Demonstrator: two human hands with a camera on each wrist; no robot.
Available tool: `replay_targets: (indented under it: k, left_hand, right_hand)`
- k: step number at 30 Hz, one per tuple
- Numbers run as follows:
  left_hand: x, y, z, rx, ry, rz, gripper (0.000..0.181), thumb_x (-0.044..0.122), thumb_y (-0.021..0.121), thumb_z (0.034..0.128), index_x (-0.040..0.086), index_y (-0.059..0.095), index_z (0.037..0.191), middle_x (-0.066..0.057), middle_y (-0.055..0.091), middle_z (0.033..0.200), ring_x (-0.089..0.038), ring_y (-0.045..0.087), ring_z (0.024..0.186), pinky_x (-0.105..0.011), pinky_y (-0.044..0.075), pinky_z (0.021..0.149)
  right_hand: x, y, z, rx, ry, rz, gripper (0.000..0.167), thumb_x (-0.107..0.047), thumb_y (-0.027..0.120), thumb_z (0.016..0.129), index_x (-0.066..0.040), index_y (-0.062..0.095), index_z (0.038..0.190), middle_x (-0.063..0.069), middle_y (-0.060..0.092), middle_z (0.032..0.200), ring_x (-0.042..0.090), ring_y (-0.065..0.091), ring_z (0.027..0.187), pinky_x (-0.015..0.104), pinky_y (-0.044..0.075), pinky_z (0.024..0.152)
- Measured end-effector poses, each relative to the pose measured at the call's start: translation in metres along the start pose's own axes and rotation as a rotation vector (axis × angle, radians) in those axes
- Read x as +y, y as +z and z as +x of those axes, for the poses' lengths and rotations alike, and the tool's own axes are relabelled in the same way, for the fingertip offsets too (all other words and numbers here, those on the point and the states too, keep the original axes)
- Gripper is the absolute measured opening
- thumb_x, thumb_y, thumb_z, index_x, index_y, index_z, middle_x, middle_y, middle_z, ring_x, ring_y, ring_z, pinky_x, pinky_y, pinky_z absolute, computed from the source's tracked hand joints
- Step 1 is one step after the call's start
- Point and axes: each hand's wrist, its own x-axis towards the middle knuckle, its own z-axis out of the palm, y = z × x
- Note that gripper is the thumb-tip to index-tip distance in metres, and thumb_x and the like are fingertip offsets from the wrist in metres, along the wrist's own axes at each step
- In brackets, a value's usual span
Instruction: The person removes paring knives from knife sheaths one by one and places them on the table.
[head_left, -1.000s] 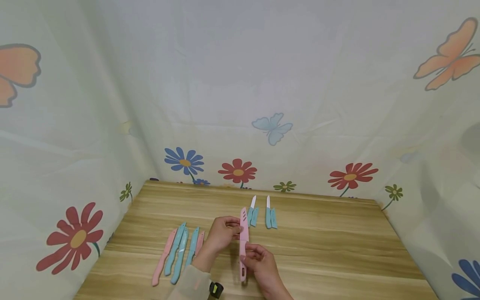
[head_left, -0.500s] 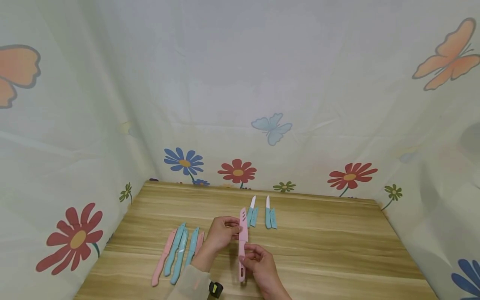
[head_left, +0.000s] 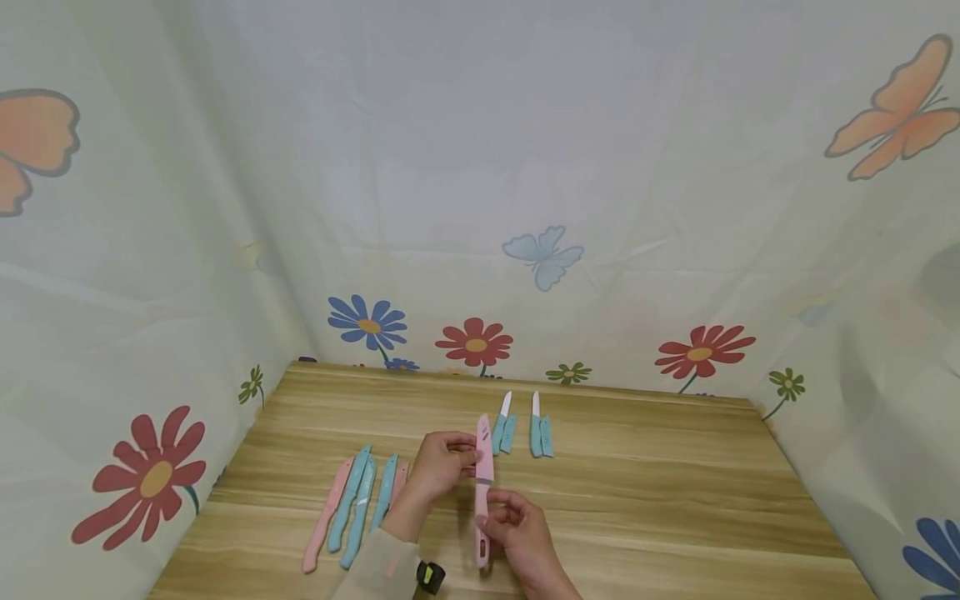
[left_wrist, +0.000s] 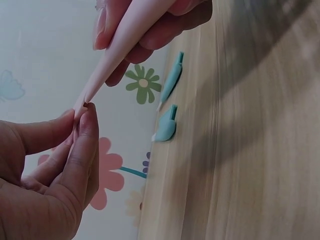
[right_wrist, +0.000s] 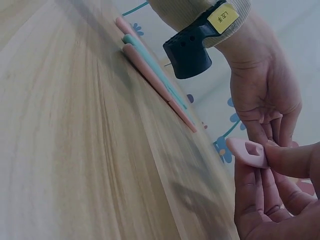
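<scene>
Held above the table in the head view is a pink knife (head_left: 482, 504), tip pointing away. Its pink slotted blade sheath (head_left: 485, 454) covers most of the blade, with a thin grey strip visible between sheath and handle. My left hand (head_left: 438, 467) pinches the sheath from the left, thumb and fingers on either side, also seen in the left wrist view. From the right, my right hand (head_left: 522, 533) grips the handle between thumb and fingers. The right wrist view shows the handle's end (right_wrist: 249, 152) with its hole.
Left of my forearm lie several sheathed knives, among them a pink knife (head_left: 327, 517) and a teal knife (head_left: 350, 500). Two small teal knives with white blades lie behind my hands, the right-hand paring knife (head_left: 536, 433) beside its teal sheath (head_left: 547, 437). Patterned cloth (head_left: 480, 167) surrounds the table.
The pink knife has shifted slightly left and turned a little. The handle has slid slightly toward me, so a thin grey strip now shows below the sheath. Both hands keep their hold.
</scene>
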Motion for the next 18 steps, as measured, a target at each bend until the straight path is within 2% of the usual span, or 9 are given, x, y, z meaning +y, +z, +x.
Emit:
replay_targets:
  k: [18]
  left_hand:
    - [0.0073, -0.0040, 0.0021, -0.004, 0.000, -0.010, 0.023, -0.003, 0.069, 0.0944, -0.008, 0.071, 0.117, -0.013, 0.069, 0.095, -0.013, 0.069, 0.077, -0.031, 0.065, 0.072]
  right_hand:
    - [0.0057, 0.0019, -0.0029, -0.022, 0.015, 0.051, 0.040, 0.003, 0.074, 0.089, 0.009, 0.060, 0.126, -0.002, 0.065, 0.082, 0.007, 0.063, 0.070, 0.021, 0.055, 0.060]
